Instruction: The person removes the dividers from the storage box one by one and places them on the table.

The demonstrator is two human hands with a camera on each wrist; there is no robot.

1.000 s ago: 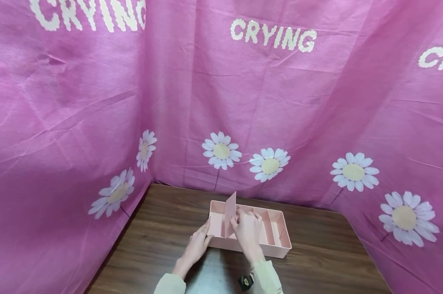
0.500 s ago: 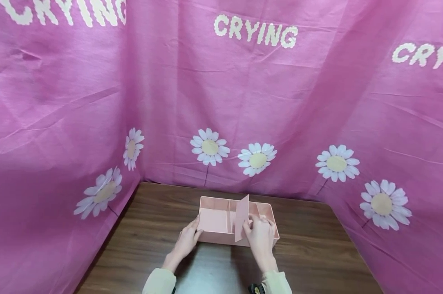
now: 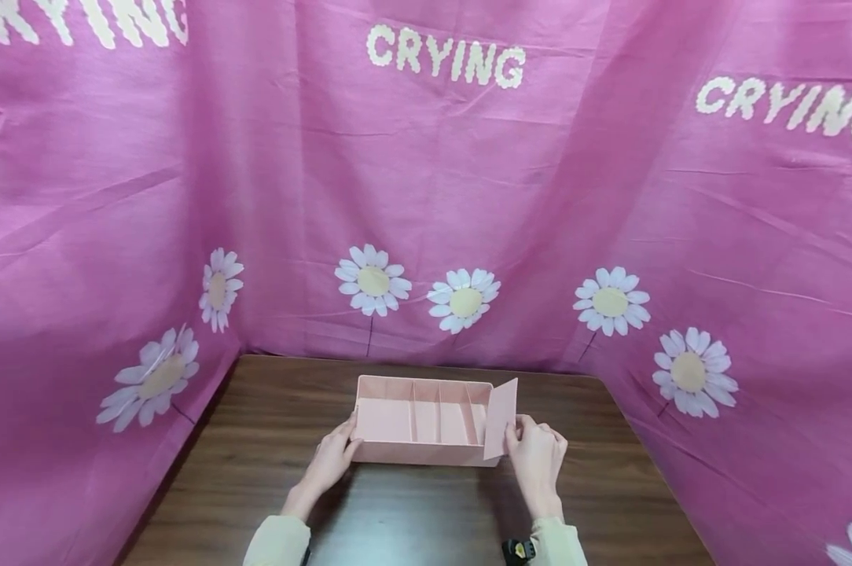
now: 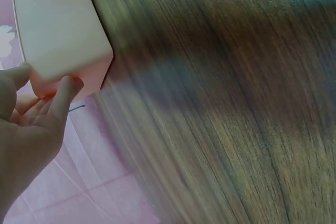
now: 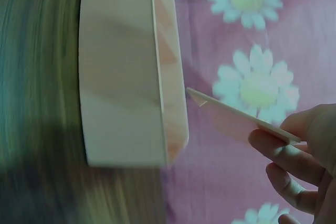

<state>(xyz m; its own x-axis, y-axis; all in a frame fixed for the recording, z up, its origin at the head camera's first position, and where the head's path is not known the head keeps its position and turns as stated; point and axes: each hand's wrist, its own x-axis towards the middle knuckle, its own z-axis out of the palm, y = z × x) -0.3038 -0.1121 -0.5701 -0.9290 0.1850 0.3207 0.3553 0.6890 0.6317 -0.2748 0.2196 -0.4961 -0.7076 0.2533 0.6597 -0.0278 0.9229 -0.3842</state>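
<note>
A long pink storage box (image 3: 419,453) rests on the table, split crosswise by thin upright dividers (image 3: 440,413). Its left compartment is wider than the others. My left hand (image 3: 329,458) grips the left end; in the left wrist view, fingertips press the pink end wall (image 4: 63,30) around its corner. A flat pink panel (image 3: 500,420) stands upright at the box's right end, pinched by its right edge between thumb and fingers of my right hand (image 3: 537,464). It hides the rightmost part of the box. In the right wrist view, the panel (image 5: 236,119) has a small pointed tab.
Dark wood-grain table (image 3: 398,519) surrounds the box. A pink curtain (image 3: 426,181) with daisies and lettering hangs close behind the table and along both sides. A black device (image 3: 518,550) sits at the right wrist.
The right hand has carried the panel rightward along the box, from near its left compartment to its right end. The left hand stays at the left end. The head view has turned right.
</note>
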